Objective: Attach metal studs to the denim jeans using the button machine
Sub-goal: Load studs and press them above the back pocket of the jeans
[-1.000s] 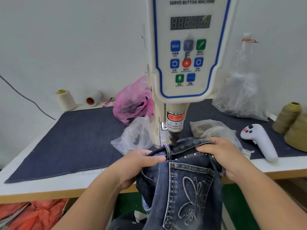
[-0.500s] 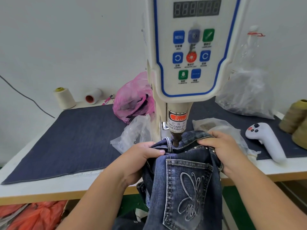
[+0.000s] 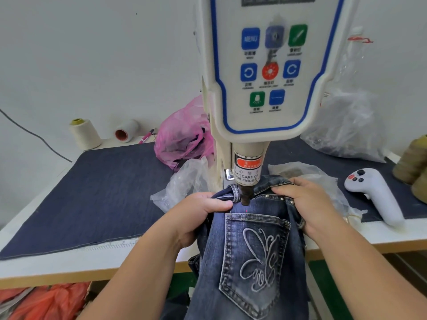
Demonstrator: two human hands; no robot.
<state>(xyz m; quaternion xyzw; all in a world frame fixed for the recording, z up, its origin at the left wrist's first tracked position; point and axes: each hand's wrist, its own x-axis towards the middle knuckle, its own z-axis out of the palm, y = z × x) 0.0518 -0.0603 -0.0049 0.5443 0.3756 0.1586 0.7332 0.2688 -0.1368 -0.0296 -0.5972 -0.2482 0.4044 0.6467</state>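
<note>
Both hands' grip holds jeans (image 3: 251, 248) over denim-covered table (image 3: 97, 195).

Both hands, left (image 3: 198, 212) and right (image 3: 307, 199), reach forward with fingers curled, gripping fabric.

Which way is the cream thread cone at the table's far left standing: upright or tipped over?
Upright. The cream thread cone stands on its wide base, narrow end up; the white spool beside it lies on its side.
</note>
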